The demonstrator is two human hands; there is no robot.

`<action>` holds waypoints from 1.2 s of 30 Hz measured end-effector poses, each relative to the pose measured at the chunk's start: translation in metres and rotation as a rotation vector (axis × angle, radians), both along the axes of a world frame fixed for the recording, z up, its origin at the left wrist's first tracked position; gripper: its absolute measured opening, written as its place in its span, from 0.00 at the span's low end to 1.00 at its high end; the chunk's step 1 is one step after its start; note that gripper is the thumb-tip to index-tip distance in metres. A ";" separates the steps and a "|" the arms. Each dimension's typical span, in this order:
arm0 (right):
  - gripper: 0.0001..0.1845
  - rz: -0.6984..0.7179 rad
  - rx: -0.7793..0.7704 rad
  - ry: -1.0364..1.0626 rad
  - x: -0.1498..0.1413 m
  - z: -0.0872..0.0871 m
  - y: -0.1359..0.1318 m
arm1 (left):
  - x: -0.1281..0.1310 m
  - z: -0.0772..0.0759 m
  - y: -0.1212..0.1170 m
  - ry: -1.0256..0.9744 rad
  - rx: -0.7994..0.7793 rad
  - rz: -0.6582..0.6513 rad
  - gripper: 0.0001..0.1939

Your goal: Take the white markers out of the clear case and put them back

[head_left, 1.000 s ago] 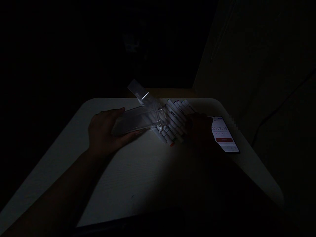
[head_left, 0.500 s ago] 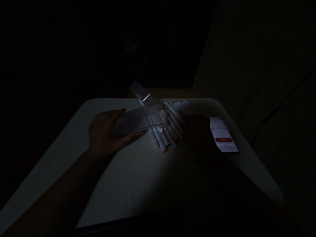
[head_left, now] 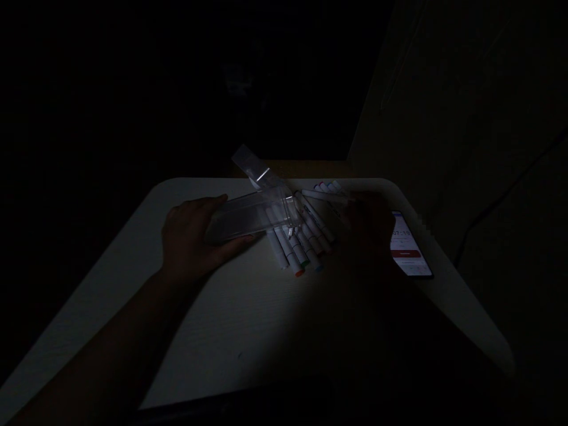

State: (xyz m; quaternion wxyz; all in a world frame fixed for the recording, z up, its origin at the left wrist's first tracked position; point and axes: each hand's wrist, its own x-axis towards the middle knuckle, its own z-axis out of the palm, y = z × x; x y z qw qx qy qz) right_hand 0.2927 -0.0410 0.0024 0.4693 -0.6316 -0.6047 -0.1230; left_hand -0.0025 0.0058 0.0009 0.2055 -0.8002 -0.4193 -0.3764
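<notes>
Clear plastic flip-lid case at 11 o'clock, left hand gripping its 9-o'clock end. Right hand, dim, seems to pinch one white cylindrical marker at 1. Step: likely pickup; next needs lift over loose white coloured-cap markers. Far edge close; black-edged lit phone at 3; room at 7 on white tabletop.

A phone beside the right hand shows "07:19"; smaller text there and lettering on the markers are illegible.
</notes>
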 end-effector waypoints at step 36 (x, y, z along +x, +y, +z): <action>0.15 0.445 -0.214 0.142 -0.040 -0.001 -0.011 | 0.002 0.006 -0.005 -0.008 -0.021 -0.056 0.38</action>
